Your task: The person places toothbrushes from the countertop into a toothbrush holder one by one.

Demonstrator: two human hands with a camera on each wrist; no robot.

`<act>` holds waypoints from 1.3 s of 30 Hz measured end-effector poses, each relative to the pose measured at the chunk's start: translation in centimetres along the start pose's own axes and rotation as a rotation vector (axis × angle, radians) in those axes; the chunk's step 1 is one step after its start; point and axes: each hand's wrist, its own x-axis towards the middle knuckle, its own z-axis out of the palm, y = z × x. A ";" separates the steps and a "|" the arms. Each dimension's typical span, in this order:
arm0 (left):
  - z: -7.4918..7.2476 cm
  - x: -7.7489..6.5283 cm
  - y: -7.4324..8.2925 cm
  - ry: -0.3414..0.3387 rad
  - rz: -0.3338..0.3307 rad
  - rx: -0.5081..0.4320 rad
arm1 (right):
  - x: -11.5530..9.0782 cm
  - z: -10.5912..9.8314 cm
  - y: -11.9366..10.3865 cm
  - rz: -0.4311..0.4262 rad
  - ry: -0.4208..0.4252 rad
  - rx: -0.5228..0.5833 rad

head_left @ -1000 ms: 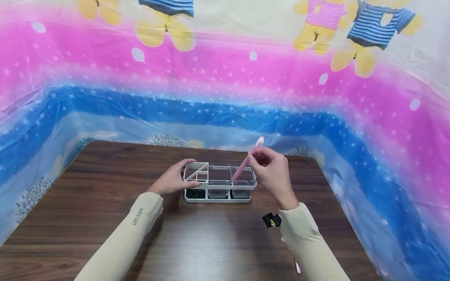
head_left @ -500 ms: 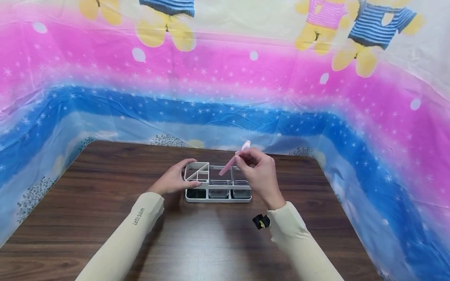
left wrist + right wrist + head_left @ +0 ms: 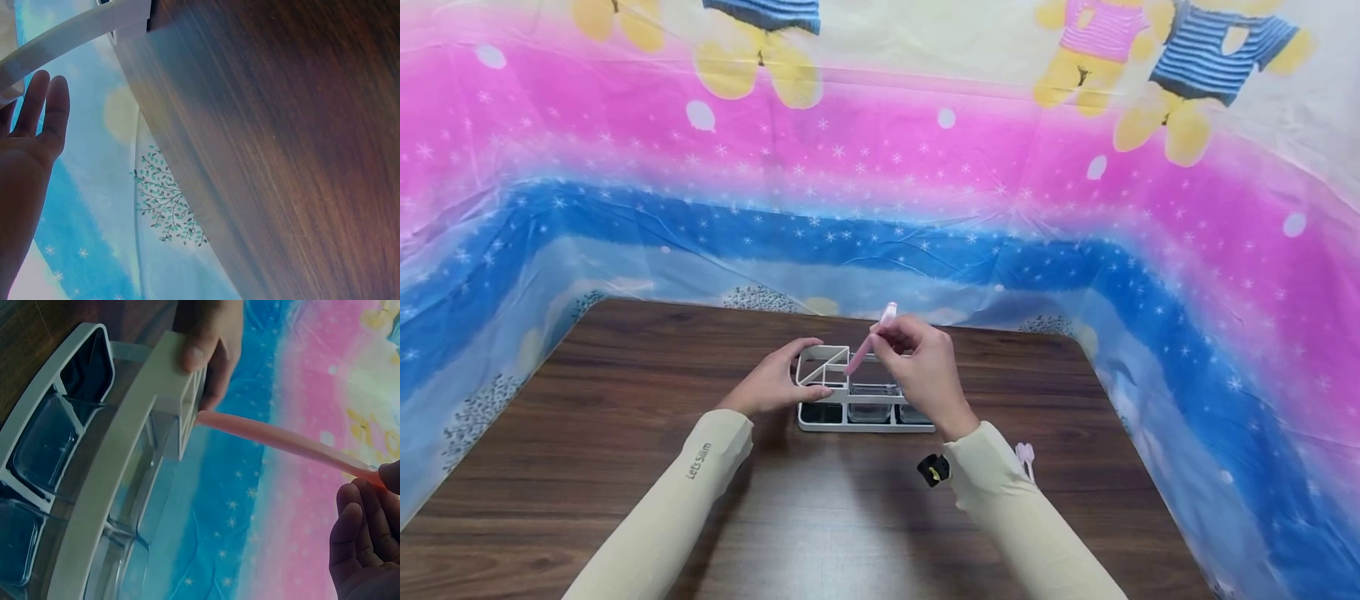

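Note:
A white two-tier toothbrush holder [image 3: 877,399] stands on the table, with a divided section at its left end and clear cups [image 3: 869,410] beside it. My left hand [image 3: 769,385] grips that left end, thumb in front and fingers behind; the left wrist view catches only some of its fingers [image 3: 57,109]. Between right thumb and fingertips, my right hand [image 3: 922,367] pinches a slim pink toothbrush [image 3: 861,353], held slanted with its ridged end up. The lower tip meets the edge of the divided section [image 3: 187,412]; whether it is inside I cannot tell. My right hand partly hides the right cup.
Pale pink slender items [image 3: 1026,458] lie on the table right of my right sleeve, partly covered by it. A black strap [image 3: 933,470] shows at the right wrist. A patterned cloth [image 3: 880,242] hangs behind the wooden table [image 3: 625,400] and along its sides.
My right hand has carried the pink toothbrush leftward, from above the right cup, past the middle one, to the divided section. The left hand keeps its grip. Pink items have come into view by the right sleeve.

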 end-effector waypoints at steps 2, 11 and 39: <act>0.0 0.0 0.0 0.001 0.002 -0.001 | 0.1 0.3 -0.1 -0.001 -0.007 -0.007; 0.0 -0.2 0.0 0.001 0.004 0.010 | 0.0 1.6 -0.1 0.015 -0.046 -0.046; -0.1 -0.1 0.1 -0.004 -0.008 0.006 | -0.5 3.8 1.1 0.095 -0.171 -0.111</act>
